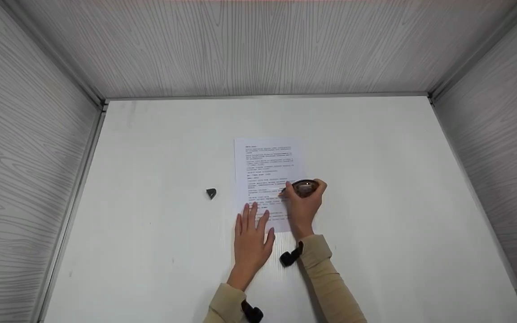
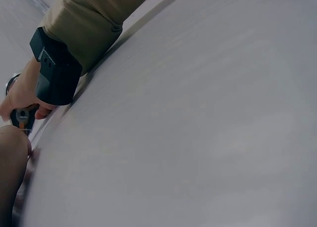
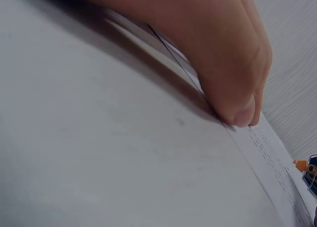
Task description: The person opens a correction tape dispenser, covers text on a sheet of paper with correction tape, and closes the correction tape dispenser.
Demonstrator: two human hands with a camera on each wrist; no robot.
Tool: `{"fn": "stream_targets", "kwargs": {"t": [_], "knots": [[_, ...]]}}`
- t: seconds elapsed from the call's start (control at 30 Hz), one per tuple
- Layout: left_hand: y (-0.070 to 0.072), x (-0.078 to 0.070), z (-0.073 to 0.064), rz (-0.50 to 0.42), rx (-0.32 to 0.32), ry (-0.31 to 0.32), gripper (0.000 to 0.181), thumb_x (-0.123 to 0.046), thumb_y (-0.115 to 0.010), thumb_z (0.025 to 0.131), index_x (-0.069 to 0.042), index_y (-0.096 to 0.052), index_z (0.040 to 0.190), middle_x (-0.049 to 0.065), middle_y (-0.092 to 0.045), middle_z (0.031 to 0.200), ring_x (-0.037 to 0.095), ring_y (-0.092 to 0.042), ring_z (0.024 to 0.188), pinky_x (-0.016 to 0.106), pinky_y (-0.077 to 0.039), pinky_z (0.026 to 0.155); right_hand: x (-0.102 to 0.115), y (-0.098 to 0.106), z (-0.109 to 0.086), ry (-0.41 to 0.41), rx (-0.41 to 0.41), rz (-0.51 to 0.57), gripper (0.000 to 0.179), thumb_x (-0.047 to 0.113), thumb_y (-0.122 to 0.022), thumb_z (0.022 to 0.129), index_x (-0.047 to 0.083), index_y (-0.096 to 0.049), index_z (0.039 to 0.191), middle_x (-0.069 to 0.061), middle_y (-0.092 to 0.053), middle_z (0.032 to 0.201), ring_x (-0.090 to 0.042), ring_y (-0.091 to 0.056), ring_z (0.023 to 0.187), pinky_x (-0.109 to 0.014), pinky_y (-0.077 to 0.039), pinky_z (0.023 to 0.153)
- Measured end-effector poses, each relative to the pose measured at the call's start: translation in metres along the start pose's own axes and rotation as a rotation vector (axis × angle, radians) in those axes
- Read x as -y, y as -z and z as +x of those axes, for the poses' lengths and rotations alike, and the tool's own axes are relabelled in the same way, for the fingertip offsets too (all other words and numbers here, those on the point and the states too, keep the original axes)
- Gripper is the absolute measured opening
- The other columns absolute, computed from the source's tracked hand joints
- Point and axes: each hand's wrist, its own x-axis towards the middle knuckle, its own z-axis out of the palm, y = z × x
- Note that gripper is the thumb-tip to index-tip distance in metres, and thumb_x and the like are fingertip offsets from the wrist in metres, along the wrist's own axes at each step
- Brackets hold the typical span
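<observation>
A printed sheet of paper (image 1: 265,157) lies on the white table. My right hand (image 1: 305,211) pinches a dark, see-through correction tape (image 1: 307,187) over the lines of text at the sheet's right side. The orange tip (image 3: 300,165) of the correction tape shows at the right edge of the right wrist view. Fingers spread, my left hand (image 1: 251,244) rests on the lower left of the sheet. Its thumb (image 3: 233,105) is close up in the right wrist view. In the left wrist view, the right hand (image 2: 25,90) is partly hidden behind the wrist camera.
A small black cap (image 1: 211,193) lies on the table to the left of the sheet. Grey wood-grain panels (image 1: 263,49) rise at the back and both sides of the white table (image 1: 397,179). A black camera (image 1: 289,259) sits at the right wrist.
</observation>
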Motion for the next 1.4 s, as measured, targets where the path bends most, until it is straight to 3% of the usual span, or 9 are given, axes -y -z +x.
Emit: {"fn": "stream_targets", "kwargs": {"t": [0.27, 0.43, 0.63, 0.83, 0.97, 1.13, 1.3, 1.4], "knots": [[-0.001, 0.001, 0.0, -0.019, 0.0, -0.002, 0.046, -0.032, -0.06, 0.096, -0.012, -0.058, 0.137, 0.016, -0.038, 0.154, 0.036, -0.025, 0.147, 0.053, -0.019, 0.117, 0.001, 0.0, 0.0, -0.016, -0.001, 0.014, 0.073, 0.03, -0.085, 0.079, -0.002, -0.039, 0.126, -0.012, -0.056, 0.113, -0.023, -0.063, 0.097, -0.037, -0.055, 0.078], [0.001, 0.001, 0.0, -0.03, -0.018, -0.008, 0.045, -0.032, -0.058, 0.096, -0.012, -0.057, 0.137, 0.016, -0.038, 0.154, 0.037, -0.026, 0.146, 0.054, -0.021, 0.116, 0.004, 0.002, -0.001, -0.067, -0.014, 0.05, 0.073, 0.036, -0.086, 0.077, 0.004, -0.041, 0.124, -0.013, -0.055, 0.117, -0.024, -0.063, 0.102, -0.038, -0.056, 0.081], [0.005, 0.0, 0.003, -0.103, -0.038, 0.005, 0.04, -0.028, -0.06, 0.096, -0.011, -0.061, 0.132, 0.017, -0.042, 0.151, 0.037, -0.03, 0.144, 0.056, -0.024, 0.114, 0.006, 0.004, 0.0, -0.126, -0.044, 0.081, 0.069, 0.037, -0.089, 0.073, 0.01, -0.043, 0.117, -0.011, -0.058, 0.113, -0.023, -0.064, 0.099, -0.036, -0.056, 0.08], [0.011, 0.002, 0.007, -0.145, -0.033, 0.009, 0.033, -0.025, -0.059, 0.096, -0.01, -0.064, 0.126, 0.016, -0.046, 0.148, 0.037, -0.034, 0.142, 0.057, -0.028, 0.111, 0.006, 0.004, 0.0, -0.155, -0.042, 0.117, 0.068, 0.031, -0.089, 0.074, 0.009, -0.042, 0.119, -0.012, -0.058, 0.114, -0.024, -0.065, 0.1, -0.036, -0.056, 0.081], [0.016, 0.007, 0.009, -0.204, -0.063, -0.001, 0.027, -0.019, -0.063, 0.094, -0.007, -0.066, 0.118, 0.018, -0.049, 0.144, 0.04, -0.035, 0.14, 0.057, -0.031, 0.11, 0.005, 0.003, 0.0, -0.183, -0.03, 0.126, 0.068, 0.031, -0.088, 0.075, 0.01, -0.041, 0.121, -0.012, -0.057, 0.116, -0.024, -0.064, 0.101, -0.037, -0.055, 0.083], [0.025, 0.02, 0.016, -0.232, -0.133, -0.019, 0.027, -0.015, -0.066, 0.091, -0.005, -0.066, 0.116, 0.02, -0.048, 0.144, 0.041, -0.032, 0.142, 0.056, -0.033, 0.109, 0.009, 0.002, -0.001, -0.214, -0.031, 0.148, 0.068, 0.035, -0.087, 0.076, 0.01, -0.04, 0.119, -0.013, -0.054, 0.115, -0.024, -0.062, 0.1, -0.034, -0.054, 0.081], [0.036, 0.046, 0.03, -0.149, -0.225, -0.011, 0.034, -0.013, -0.066, 0.09, -0.003, -0.064, 0.122, 0.02, -0.046, 0.147, 0.041, -0.031, 0.143, 0.056, -0.032, 0.11, 0.02, 0.004, -0.004, -0.214, -0.006, 0.186, 0.063, 0.034, -0.085, 0.079, 0.01, -0.04, 0.117, -0.015, -0.055, 0.11, -0.023, -0.061, 0.082, -0.029, -0.052, 0.063], [0.042, 0.064, 0.038, -0.088, -0.246, 0.022, 0.04, -0.011, -0.065, 0.09, -0.003, -0.061, 0.129, 0.019, -0.043, 0.15, 0.041, -0.028, 0.144, 0.056, -0.028, 0.112, 0.028, 0.007, -0.008, -0.194, 0.023, 0.179, 0.062, 0.033, -0.082, 0.083, 0.008, -0.04, 0.122, -0.015, -0.054, 0.11, -0.022, -0.059, 0.076, -0.027, -0.049, 0.055]]}}
